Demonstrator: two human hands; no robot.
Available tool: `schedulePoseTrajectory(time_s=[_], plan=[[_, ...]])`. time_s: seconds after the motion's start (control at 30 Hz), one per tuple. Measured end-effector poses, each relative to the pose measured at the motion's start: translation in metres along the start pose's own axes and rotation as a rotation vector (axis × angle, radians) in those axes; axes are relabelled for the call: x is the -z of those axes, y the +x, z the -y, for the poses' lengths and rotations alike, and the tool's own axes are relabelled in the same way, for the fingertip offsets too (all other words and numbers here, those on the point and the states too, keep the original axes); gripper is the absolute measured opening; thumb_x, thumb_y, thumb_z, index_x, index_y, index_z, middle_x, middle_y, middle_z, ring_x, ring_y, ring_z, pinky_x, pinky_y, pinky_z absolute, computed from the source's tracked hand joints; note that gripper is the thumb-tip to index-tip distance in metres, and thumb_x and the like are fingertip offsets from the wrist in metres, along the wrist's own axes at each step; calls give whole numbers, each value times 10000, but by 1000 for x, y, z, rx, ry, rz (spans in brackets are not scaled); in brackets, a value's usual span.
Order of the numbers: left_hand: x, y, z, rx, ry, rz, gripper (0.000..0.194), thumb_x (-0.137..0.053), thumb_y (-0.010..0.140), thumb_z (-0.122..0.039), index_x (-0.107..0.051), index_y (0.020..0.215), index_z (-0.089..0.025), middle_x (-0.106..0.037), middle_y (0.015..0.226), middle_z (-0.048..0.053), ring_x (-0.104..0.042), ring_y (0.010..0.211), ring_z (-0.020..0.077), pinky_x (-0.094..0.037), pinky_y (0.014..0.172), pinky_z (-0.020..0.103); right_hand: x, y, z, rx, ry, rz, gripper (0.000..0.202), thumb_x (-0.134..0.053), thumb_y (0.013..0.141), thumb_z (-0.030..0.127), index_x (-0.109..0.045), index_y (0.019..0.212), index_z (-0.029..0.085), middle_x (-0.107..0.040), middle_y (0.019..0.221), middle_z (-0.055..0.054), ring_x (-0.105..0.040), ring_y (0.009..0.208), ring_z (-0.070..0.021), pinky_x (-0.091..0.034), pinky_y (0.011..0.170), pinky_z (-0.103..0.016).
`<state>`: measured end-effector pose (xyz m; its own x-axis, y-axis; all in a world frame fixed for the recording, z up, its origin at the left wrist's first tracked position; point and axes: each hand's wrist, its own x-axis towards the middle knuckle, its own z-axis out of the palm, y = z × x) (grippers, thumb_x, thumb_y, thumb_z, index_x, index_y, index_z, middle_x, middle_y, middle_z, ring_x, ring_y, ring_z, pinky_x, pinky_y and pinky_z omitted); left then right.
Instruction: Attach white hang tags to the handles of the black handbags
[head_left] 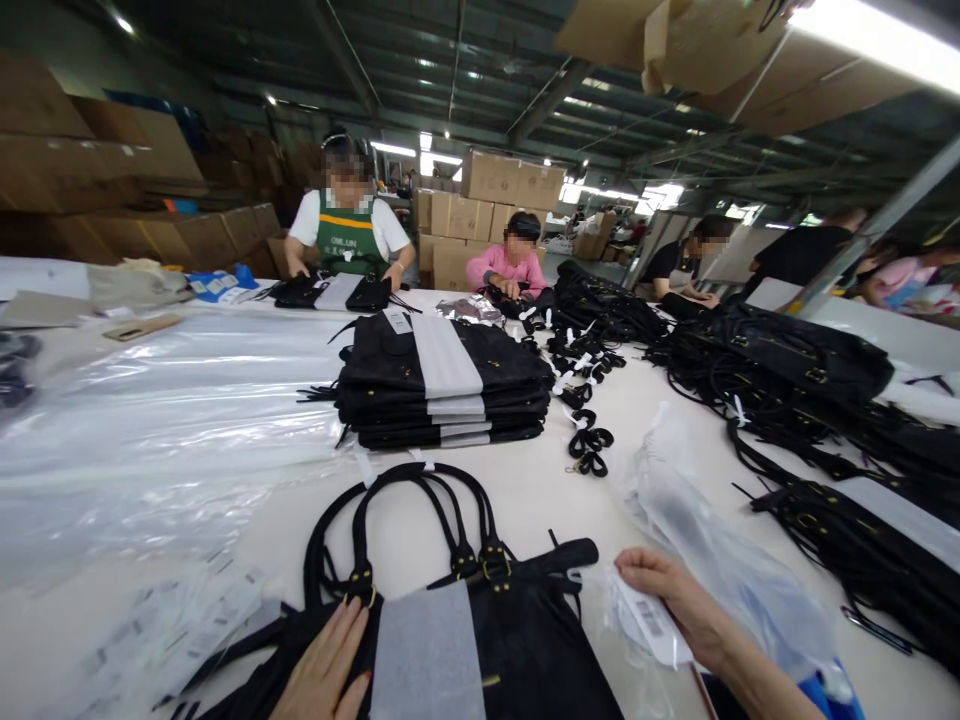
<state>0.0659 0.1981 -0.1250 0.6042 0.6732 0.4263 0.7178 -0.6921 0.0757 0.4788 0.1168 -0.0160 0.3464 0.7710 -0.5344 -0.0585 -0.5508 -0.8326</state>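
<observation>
A black handbag (536, 640) lies flat in front of me, its handles pointing away and a white paper band (431, 650) around its middle. My left hand (330, 660) rests on the bag's left side, just below a handle ring, fingers stretched out. Beyond the bag's right edge, my right hand (667, 590) pinches a white barcode tag (660, 630) that seems to sit in clear plastic. A strap end (577, 555) of the bag points toward that hand.
Stacked banded black bags (450, 370) stand mid-table. Small black straps (589, 440) lie beside them. Clear plastic sheets (172, 400) cover the left, barcode labels (165, 630) below. A plastic bag (712, 530) and more black bags (810, 350) lie right. Co-workers (349, 225) work across the table.
</observation>
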Motion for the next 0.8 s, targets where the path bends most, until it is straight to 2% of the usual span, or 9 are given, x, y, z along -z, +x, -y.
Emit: schedulePoseTrajectory(time_s=[0.07,0.17,0.3,0.4,0.47,0.57,0.67,0.8], plan=[[0,0,-2,-5,24,5,665,-430,822,-260,-93,1393,-209,-505,1269,73,-516,1115,215,-515,845,317,-32,-7,9,-19,115,128,317,-688,576,420,-506,695,189,-525,525,42,-471,436,-97,-328,441,-217],[1,1,-4,26,29,51,654,-432,826,-245,-106,1391,-206,-495,1277,78,-491,1143,211,-507,857,339,-86,-10,17,-35,242,296,323,-741,551,387,-521,659,176,-542,539,36,-455,454,-73,-297,451,-194],[12,9,-5,137,-122,268,525,-430,837,-263,-300,1340,-184,-433,1328,94,-408,1213,228,-438,942,378,-153,-7,15,-44,345,467,307,-750,556,358,-525,635,165,-559,567,29,-433,472,-64,-275,467,-190],[26,24,-5,210,-255,404,479,-426,826,-221,-372,1300,-184,-450,1317,89,-392,1221,246,-379,984,437,-188,-2,11,-47,361,521,308,-747,569,364,-524,633,161,-557,555,30,-433,466,-69,-276,480,-197],[38,35,-6,231,-277,367,531,-441,785,-144,-353,1307,-179,-446,1321,87,-359,1237,259,-326,1006,484,-201,1,8,-33,354,521,321,-747,574,383,-520,630,163,-537,532,41,-422,456,-69,-265,477,-199],[54,50,-13,192,-287,192,555,-492,740,-97,-375,1278,-163,-465,1286,106,-357,1212,270,-306,990,487,-212,4,7,-3,326,514,343,-744,576,409,-507,627,167,-512,518,52,-400,452,-65,-250,471,-202],[62,60,-22,147,-344,75,338,-535,773,-163,-516,1110,-165,-592,1005,85,-498,968,238,-395,824,423,-218,4,6,19,283,513,364,-737,579,432,-491,633,170,-481,505,64,-371,449,-59,-236,465,-201],[58,66,-30,124,-367,-30,119,-490,825,-196,-592,873,-156,-580,728,33,-502,722,177,-366,653,341,-221,2,4,42,214,516,385,-729,577,454,-474,622,169,-438,494,71,-332,447,-54,-211,456,-200]])
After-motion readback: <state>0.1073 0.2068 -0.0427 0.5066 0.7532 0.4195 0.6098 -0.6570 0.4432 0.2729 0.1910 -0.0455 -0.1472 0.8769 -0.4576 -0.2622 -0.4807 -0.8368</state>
